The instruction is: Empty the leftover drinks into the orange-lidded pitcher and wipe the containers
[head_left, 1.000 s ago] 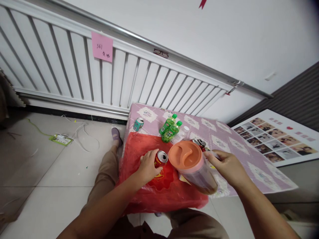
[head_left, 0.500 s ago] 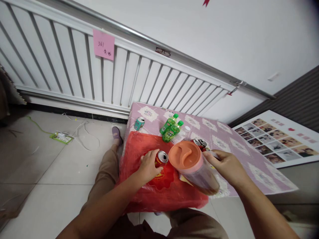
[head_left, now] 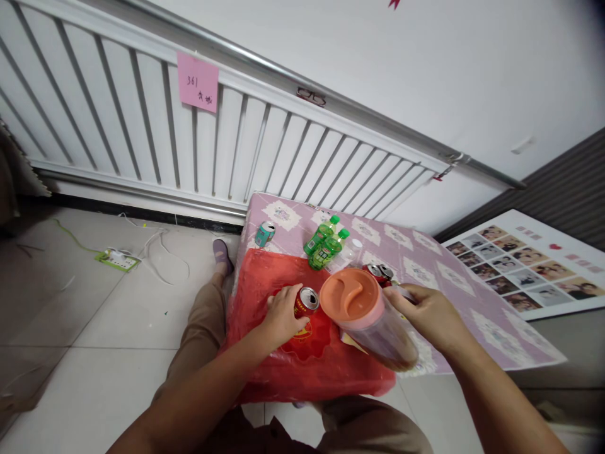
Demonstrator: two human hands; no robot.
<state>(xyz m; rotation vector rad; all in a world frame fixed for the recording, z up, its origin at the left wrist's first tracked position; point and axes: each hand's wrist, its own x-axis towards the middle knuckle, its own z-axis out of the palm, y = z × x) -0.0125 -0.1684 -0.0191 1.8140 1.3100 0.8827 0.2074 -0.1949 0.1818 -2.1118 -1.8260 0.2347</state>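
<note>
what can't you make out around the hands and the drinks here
All in the head view:
The red can: its left side, hidden by the left hand.
The pitcher: much of its handle, covered by the right hand.
The two cans beyond it: their lower parts, blocked by the pitcher.
The green bottles: fine label print, too small.

Head-worn view, forward and down

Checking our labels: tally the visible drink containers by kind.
Cans: 4 (red can in left hand, teal can, two partly hidden cans)
Bottles: 3 (two green bottles, one clear bottle)
Pitcher: 1 (in right hand)
Total: 8
</note>
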